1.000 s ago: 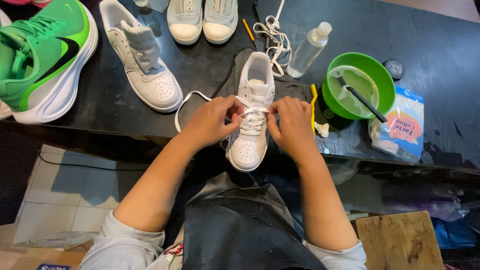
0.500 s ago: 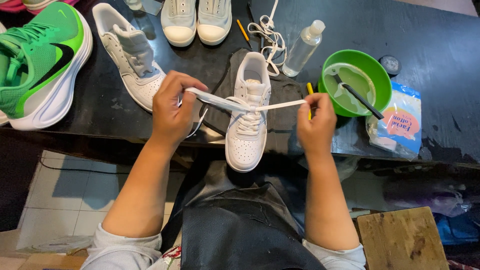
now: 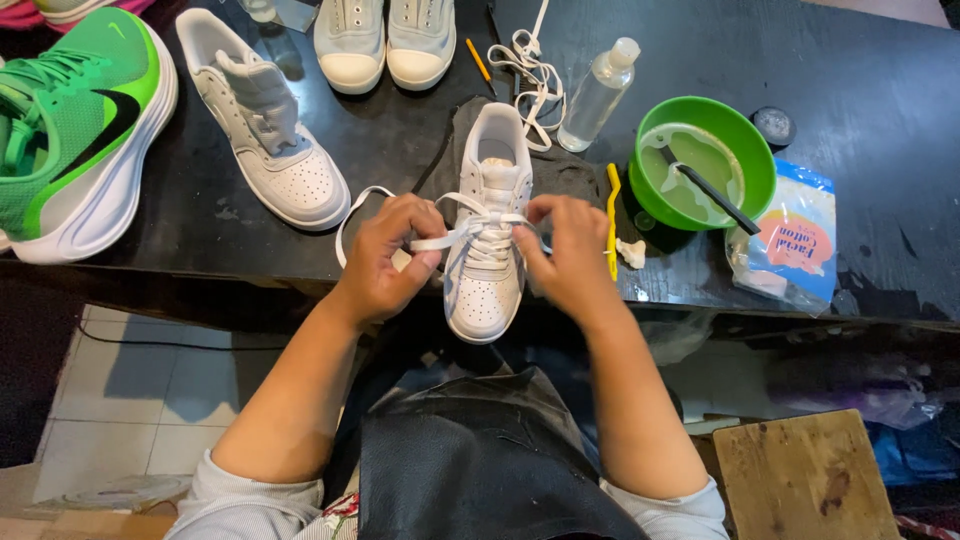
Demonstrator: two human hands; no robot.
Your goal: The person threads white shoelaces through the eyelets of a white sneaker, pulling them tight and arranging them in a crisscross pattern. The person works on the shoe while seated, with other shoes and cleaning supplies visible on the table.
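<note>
Hands (image 3: 395,255) (image 3: 565,260) lace white sneaker (image 3: 487,260) between second sneaker (image 3: 265,130), green bowl (image 3: 705,165)

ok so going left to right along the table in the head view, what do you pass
green running shoe → unlaced white high-top sneaker → left hand → white sneaker being laced → right hand → yellow toothbrush → green bowl → blue packet of cotton
</note>
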